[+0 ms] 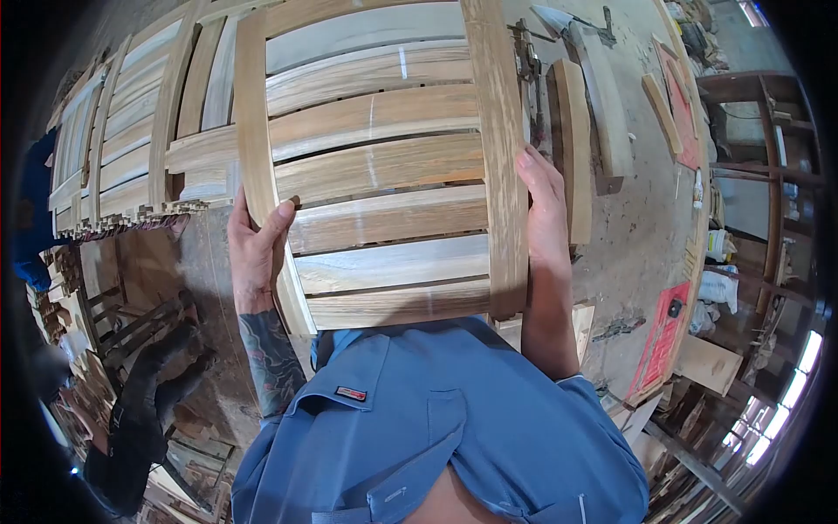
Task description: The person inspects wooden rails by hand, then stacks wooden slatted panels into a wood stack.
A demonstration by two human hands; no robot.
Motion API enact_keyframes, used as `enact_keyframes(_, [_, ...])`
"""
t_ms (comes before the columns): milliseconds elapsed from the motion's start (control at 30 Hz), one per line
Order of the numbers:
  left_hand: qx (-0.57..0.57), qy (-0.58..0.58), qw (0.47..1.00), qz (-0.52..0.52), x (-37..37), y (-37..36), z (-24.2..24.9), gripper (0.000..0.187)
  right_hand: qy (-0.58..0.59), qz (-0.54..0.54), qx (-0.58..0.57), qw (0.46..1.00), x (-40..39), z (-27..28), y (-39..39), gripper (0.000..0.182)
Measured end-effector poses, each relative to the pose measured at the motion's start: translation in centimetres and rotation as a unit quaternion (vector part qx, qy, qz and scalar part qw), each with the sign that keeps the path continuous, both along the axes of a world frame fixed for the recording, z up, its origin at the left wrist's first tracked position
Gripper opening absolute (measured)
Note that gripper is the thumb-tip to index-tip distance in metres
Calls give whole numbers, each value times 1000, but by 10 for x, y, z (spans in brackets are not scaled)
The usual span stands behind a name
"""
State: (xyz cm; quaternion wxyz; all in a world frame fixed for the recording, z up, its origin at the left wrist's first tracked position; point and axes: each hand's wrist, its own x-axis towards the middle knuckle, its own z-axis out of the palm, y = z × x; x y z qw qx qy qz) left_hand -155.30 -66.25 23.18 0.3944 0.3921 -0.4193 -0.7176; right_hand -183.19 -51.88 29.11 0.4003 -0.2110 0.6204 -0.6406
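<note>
A slatted wooden panel [388, 205] lies in front of my body, its near end against my blue shirt. Several horizontal slats run between two side rails. My left hand [257, 236] grips the left rail [255, 113], thumb on top, fingers hidden at the outer side. Around the outer edge of the right rail [502, 157] my right hand [545, 205] is closed, with fingertips at its edge. Pale chalk-like marks run down the middle of the slats.
More slatted panels [131, 131] stand at the left. Wood blocks [573, 148], clamps [531, 70] and a red board [661, 341] lie at the right. A person in dark clothes [140, 410] is at the lower left; someone in blue [33, 210] is at the far left.
</note>
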Motion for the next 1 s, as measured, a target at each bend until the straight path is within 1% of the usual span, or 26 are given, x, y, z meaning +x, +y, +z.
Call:
enact_keyframes(267, [1,10,1000,7,3,4,-9,63,18,-7,-2,1000,-1,-2,2,43])
enact_keyframes(367, [-4,17,1000,26,4,5,-11,61,9,13,-7,1000,-3,-3,2,43])
enact_keyframes(567, [-28,36,998,53,1,8,-18,56,74,41,-10,996,-12,-15,-5,45])
enact_keyframes(633, [-33,42,997,51,-1,10,-19,55,132,41,29,990,-12,-10,-8,44])
enact_keyframes(667, [-38,49,997,51,-3,11,-19,55,133,42,22,990,-14,-9,-9,44])
enact_keyframes(733, [-40,48,997,48,1,10,-27,56,167,70,44,982,-16,-11,-10,42])
enact_keyframes(833, [-37,57,997,46,1,10,-26,61,187,77,28,979,-18,-17,-12,41])
enact_keyframes(933, [-17,56,998,34,-1,10,-20,68,178,78,31,980,-18,-20,-13,43])
enact_keyframes(1000, [-18,54,998,36,-2,11,-18,68,172,74,40,981,-17,-20,-14,43])
